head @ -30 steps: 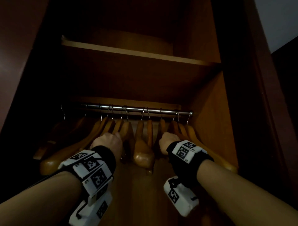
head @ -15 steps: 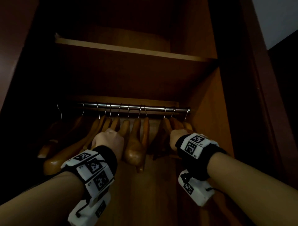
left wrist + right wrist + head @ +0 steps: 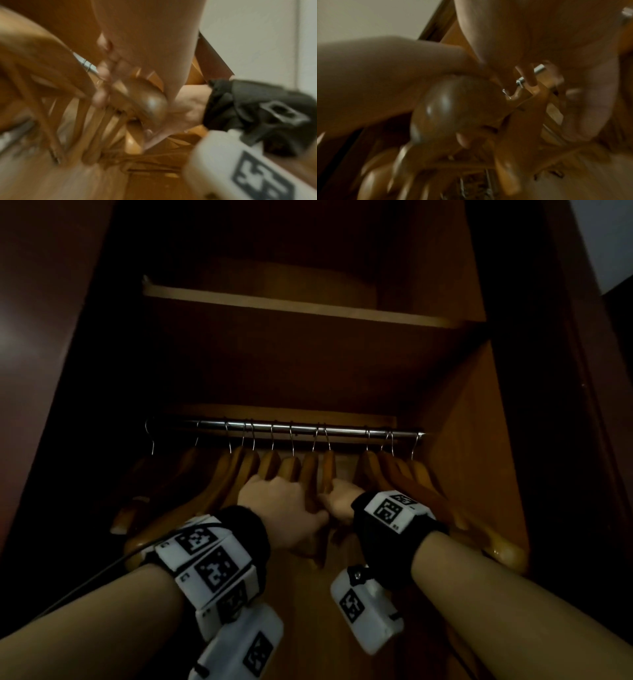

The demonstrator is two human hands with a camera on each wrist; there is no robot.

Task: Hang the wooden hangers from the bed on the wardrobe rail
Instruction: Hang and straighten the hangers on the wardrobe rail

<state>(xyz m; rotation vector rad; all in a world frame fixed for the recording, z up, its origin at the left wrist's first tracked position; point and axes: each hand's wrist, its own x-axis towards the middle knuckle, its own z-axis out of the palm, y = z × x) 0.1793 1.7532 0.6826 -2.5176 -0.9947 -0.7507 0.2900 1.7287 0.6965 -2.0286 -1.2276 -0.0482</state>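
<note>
Reaching into the wardrobe, my left hand [image 3: 278, 501] and right hand [image 3: 342, 500] meet on the middle glossy wooden hangers [image 3: 310, 470]; how tightly either grips I cannot tell. They hang from the silver metal rail [image 3: 342, 430].

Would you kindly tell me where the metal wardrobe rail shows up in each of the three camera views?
Head: the rail runs across the middle, above the hangers.
Left wrist: a short blurred stretch at centre left, beside the left hand's fingers.
Right wrist: a small piece right of centre, above the middle.
Shared landmark: the wire hooks on the rail.
</note>
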